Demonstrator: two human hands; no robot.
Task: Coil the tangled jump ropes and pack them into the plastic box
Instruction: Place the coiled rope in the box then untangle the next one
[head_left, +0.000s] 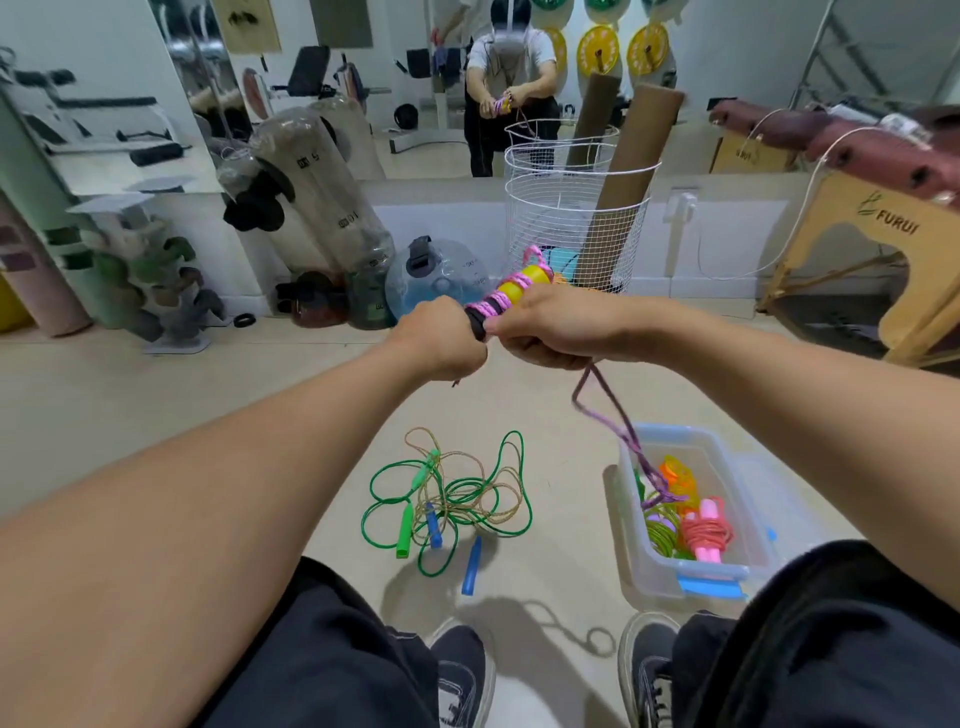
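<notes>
My left hand (441, 340) grips the black end of a yellow jump-rope handle (522, 283) held out in front of me. Pink-purple rope (496, 301) is wound in turns around that handle. My right hand (550, 330) holds the handle and the rope from the right side. The loose purple rope tail (618, 426) hangs from my right hand down into the clear plastic box (748, 530) on the floor at right. Inside the box lie coiled ropes, one red-pink (706, 530), one green (662, 530). A tangle of green and tan ropes (457, 493) with green and blue handles lies on the floor ahead.
A white wire basket (576, 208) with cardboard tubes stands by the mirror wall. Water bottles and weights (332, 218) stand at back left, a wooden bench (883, 218) at right. My knees and shoes (644, 670) are at the bottom.
</notes>
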